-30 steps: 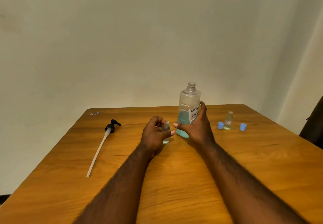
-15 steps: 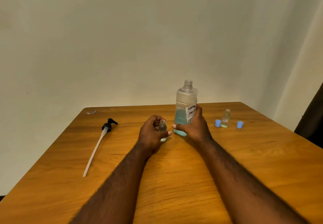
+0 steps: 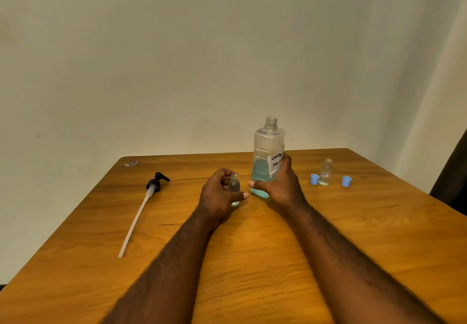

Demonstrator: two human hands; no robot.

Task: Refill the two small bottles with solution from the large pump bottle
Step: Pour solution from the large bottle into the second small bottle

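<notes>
My right hand (image 3: 279,184) grips the large clear bottle (image 3: 267,146), which stands upright on the table with its neck uncapped and blue solution in its lower part. Just left of it, my left hand (image 3: 218,196) holds a small clear bottle (image 3: 234,185) upright on the table, its mouth uncapped. A second small bottle (image 3: 325,172) with a small label stands uncapped at the right, between two blue caps (image 3: 314,179) (image 3: 346,181). The black pump head with its long white tube (image 3: 141,210) lies on the table to the left.
The wooden table (image 3: 252,260) reaches to a plain wall at the back. A small scrap (image 3: 131,163) lies near the far left corner. A dark object (image 3: 452,182) stands beyond the table's right edge.
Both hands keep their holds on the bottles. The view has shifted slightly; the bottles stay upright on the table.
</notes>
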